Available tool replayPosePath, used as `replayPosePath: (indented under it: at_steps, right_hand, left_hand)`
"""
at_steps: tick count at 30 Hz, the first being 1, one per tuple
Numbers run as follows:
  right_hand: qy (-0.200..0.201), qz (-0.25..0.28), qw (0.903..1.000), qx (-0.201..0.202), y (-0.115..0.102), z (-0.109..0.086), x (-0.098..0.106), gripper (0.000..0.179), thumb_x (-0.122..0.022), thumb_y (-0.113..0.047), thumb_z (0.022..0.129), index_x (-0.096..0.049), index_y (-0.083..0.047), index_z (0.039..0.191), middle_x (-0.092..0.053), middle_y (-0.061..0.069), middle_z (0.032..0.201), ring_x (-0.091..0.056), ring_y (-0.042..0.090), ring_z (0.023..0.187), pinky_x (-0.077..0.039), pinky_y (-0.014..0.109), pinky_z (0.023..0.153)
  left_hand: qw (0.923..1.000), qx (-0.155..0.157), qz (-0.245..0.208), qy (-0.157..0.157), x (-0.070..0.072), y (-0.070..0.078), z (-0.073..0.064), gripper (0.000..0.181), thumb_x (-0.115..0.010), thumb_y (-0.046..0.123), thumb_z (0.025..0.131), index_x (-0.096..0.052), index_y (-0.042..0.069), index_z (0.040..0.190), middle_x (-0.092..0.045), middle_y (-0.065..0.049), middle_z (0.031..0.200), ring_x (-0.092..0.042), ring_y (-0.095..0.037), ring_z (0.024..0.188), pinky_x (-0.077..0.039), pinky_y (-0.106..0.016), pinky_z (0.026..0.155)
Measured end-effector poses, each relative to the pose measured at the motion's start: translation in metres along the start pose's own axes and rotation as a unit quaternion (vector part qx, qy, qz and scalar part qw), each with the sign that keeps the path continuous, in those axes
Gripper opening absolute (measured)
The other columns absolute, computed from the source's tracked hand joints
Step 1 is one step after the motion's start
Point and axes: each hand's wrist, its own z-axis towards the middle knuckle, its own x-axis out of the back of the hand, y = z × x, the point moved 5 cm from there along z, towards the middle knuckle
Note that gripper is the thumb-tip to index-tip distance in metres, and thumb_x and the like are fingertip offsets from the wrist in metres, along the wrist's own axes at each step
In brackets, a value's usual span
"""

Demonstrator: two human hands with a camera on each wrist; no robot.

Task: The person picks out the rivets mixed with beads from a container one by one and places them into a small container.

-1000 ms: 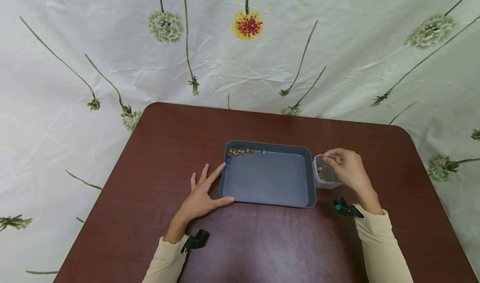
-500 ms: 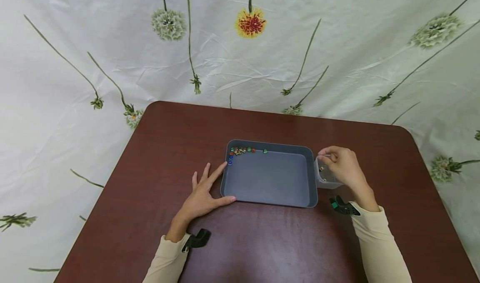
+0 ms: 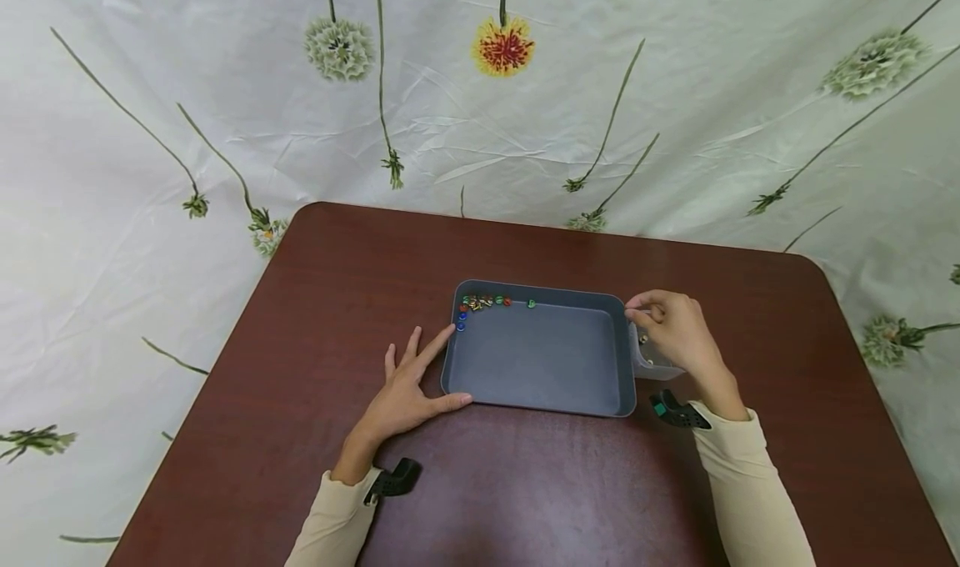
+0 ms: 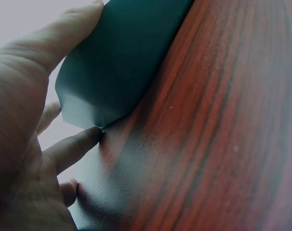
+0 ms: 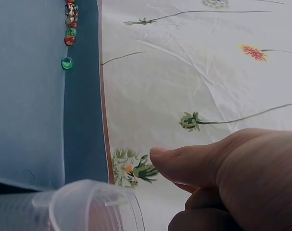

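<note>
A shallow grey tray (image 3: 543, 363) lies on the table, with glass marbles bunched along its far left corner. Two blue marbles (image 3: 461, 322) sit against its left wall; one green marble (image 3: 531, 303) stands apart at the back. My left hand (image 3: 403, 396) is spread at the tray's left side, forefinger and thumb touching its rim. Beside the tray's right end is a clear plastic container (image 3: 660, 373) with a few marbles in it. Over it my right hand (image 3: 678, 333) brings thumb and forefinger together near the tray's right rim; whatever lies between the fingertips is hidden.
The brown wooden table (image 3: 525, 484) extends on all sides of the tray. A white cloth (image 3: 420, 100) printed with flowers hangs behind it. Each wrist wears a black camera band (image 3: 393, 479).
My right hand has moved left from over the container to the tray's right rim, thumb and forefinger together. The left hand keeps its place on the tray; the marbles in the tray look unchanged.
</note>
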Motion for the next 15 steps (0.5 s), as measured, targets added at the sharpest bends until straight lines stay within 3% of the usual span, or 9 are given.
replayPosePath:
  at_steps: [15]
  right_hand:
    - [-0.009,0.009,0.9999,0.011,-0.013,0.008,-0.013,0.014,-0.071,-0.013,0.095,-0.075,-0.003,0.103,-0.026,-0.006,0.052,-0.024,0.007,0.042,-0.019,0.022,0.044]
  left_hand:
    - [0.9999,-0.011,-0.006,0.003,0.001,0.003,-0.001,0.099,-0.081,0.05,0.081,-0.024,0.033,0.16,-0.028,-0.01,0.164,0.003,-0.038,0.156,0.017,-0.068,0.114]
